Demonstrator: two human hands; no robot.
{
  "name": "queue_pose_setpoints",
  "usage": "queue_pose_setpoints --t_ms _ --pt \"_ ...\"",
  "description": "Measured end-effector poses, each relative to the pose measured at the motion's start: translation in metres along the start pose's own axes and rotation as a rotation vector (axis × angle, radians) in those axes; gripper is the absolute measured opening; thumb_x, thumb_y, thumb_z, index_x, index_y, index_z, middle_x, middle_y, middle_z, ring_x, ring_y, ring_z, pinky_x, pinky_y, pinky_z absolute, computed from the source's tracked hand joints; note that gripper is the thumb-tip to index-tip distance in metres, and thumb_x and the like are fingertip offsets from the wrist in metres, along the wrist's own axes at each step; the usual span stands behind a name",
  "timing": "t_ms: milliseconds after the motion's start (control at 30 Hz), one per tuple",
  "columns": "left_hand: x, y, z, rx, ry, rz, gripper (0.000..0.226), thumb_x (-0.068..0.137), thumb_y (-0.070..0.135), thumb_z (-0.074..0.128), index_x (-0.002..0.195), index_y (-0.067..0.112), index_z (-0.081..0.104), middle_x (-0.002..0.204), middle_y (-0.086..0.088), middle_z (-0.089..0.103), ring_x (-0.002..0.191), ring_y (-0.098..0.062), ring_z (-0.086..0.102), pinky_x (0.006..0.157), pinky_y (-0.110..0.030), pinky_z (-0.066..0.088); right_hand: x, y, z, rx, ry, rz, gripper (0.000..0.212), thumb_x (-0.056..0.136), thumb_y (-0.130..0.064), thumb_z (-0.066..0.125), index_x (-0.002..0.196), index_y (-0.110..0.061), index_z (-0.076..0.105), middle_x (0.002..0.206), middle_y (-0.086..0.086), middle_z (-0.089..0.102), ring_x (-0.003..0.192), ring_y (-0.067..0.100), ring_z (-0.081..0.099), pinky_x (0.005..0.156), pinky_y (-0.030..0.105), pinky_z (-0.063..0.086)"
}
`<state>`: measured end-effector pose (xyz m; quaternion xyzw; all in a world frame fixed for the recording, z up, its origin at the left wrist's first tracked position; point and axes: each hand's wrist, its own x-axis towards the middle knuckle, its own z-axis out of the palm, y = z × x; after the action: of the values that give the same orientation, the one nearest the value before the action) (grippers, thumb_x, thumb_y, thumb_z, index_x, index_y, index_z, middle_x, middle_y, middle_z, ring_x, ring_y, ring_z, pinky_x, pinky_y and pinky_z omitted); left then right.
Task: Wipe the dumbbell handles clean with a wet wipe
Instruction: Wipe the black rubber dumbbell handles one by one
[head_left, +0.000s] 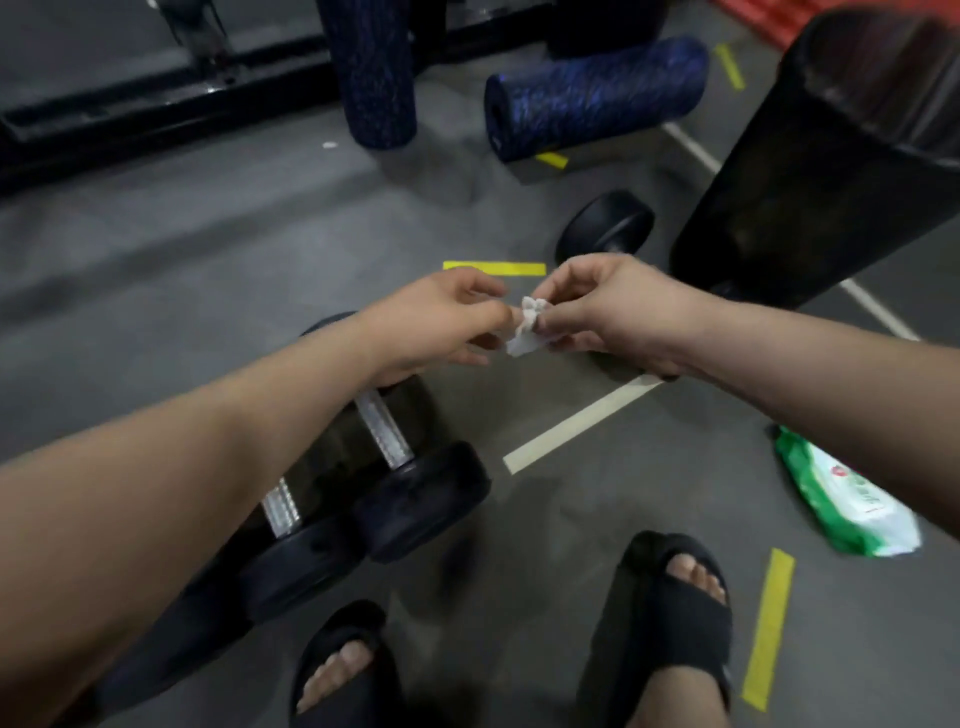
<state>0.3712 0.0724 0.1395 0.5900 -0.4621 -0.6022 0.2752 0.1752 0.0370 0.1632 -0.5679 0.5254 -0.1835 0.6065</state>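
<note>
Wipe prep in mid-air, no handle contact yet.

Near left: two black round-headed dumbbells (415, 499) lie side by side on the grey floor, knurled steel handles (383, 427) bare, partly under the left forearm. The left hand (447, 317) pinches one edge of the small crumpled white wet wipe (527, 327) between thumb and fingertips. The right hand (602, 306) pinches the other edge, its other fingers curled. The wipe hangs between both hands, above the floor and just beyond the dumbbells. A third black dumbbell head (605, 223) sits behind the right hand, its handle hidden. Near right: a green-and-white wipe pack (841, 499) on the floor. Looks like the wipe is being opened or re-folded. Next: one hand takes it, drops to the nearest handle and wraps the knurl, while the other steadies a head against rolling.
</note>
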Motion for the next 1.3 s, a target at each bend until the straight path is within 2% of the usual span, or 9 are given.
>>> queue_pose_setpoints --t_ms 167,267,367,500,667,833,1000,1133,1300 --pt "0.025 0.051 0.033 -0.130 -0.224 -0.082 0.039 0.089 0.037 0.073 0.118 0.012 0.066 0.110 -0.011 0.064 0.096 -0.023 0.074 0.088 -0.037 0.060 -0.019 -0.015 -0.062 0.029 0.062 -0.039 0.021 0.082 0.008 0.074 0.087 -0.010 0.064 0.083 0.010 0.069 0.083 0.023 0.066 0.070 0.028 0.057" --pt "0.039 0.072 0.051 -0.098 -0.276 -0.056 0.033 0.089 0.029 0.074 0.113 0.008 0.067 0.098 -0.009 0.068 0.087 -0.016 0.071 0.087 -0.033 0.060 -0.017 -0.008 -0.081 0.080 0.050 -0.052 0.019 0.083 0.008 0.073 0.091 -0.007 0.064 0.087 0.014 0.067 0.086 0.027 0.066 0.086 0.035 0.058" --pt "0.057 0.079 0.064 -0.047 -0.193 -0.037 0.005 0.094 0.010 0.069 0.096 0.008 0.066 0.081 -0.010 0.069 0.075 -0.015 0.067 0.081 -0.028 0.059 -0.012 0.004 -0.096 0.228 0.056 -0.016 0.013 0.088 0.007 0.068 0.091 -0.006 0.063 0.092 0.019 0.066 0.088 0.029 0.067 0.091 0.040 0.057" --pt "0.078 0.076 0.071 0.040 -0.110 -0.064 0.012 0.091 0.006 0.073 0.097 0.010 0.064 0.088 -0.011 0.073 0.080 -0.014 0.070 0.078 -0.025 0.061 -0.006 0.034 -0.117 0.311 0.191 -0.002 0.011 0.091 0.000 0.066 0.092 -0.009 0.062 0.083 0.010 0.068 0.079 0.021 0.066 0.076 0.031 0.060" --pt "0.092 0.069 0.086 -0.002 -0.079 -0.035 0.025 0.090 0.005 0.074 0.111 0.010 0.060 0.088 -0.009 0.072 0.078 -0.015 0.071 0.078 -0.027 0.062 0.006 0.065 -0.122 0.142 0.180 -0.012 0.026 0.086 -0.031 0.078 0.103 -0.013 0.071 0.097 0.010 0.071 0.086 0.018 0.065 0.080 0.036 0.057" --pt "0.110 0.060 0.090 0.029 -0.037 0.002 0.043 0.088 0.001 0.075 0.125 0.003 0.053 0.092 -0.015 0.067 0.080 -0.019 0.072 0.082 -0.034 0.063 0.031 0.078 -0.123 0.228 0.262 -0.003 0.008 0.091 -0.013 0.070 0.084 -0.010 0.070 0.086 0.015 0.066 0.082 0.025 0.060 0.070 0.033 0.049" --pt "0.128 0.046 0.084 0.018 0.024 -0.009 0.010 0.095 0.005 0.067 0.102 0.009 0.062 0.083 -0.009 0.070 0.079 -0.020 0.072 0.079 -0.033 0.063 0.065 0.082 -0.126 0.480 0.327 0.023 0.026 0.096 -0.009 0.055 0.070 -0.015 0.058 0.070 0.006 0.064 0.068 0.014 0.062 0.063 0.027 0.050" --pt "0.142 0.030 0.077 -0.041 0.092 -0.090 0.010 0.098 0.009 0.058 0.095 0.005 0.066 0.087 -0.013 0.074 0.082 -0.021 0.073 0.079 -0.034 0.062 0.090 0.086 -0.133 0.680 0.394 0.046 0.029 0.096 -0.006 0.053 0.070 -0.017 0.048 0.066 0.004 0.061 0.065 0.016 0.065 0.065 0.031 0.055" --pt "0.157 0.019 0.078 -0.181 0.147 -0.198 0.018 0.099 0.012 0.052 0.096 0.007 0.069 0.087 -0.003 0.073 0.083 -0.018 0.070 0.078 -0.034 0.061 0.114 0.090 -0.130 0.576 0.303 0.057 0.017 0.097 -0.006 0.055 0.080 -0.012 0.055 0.081 0.016 0.062 0.079 0.032 0.062 0.058 0.036 0.055"
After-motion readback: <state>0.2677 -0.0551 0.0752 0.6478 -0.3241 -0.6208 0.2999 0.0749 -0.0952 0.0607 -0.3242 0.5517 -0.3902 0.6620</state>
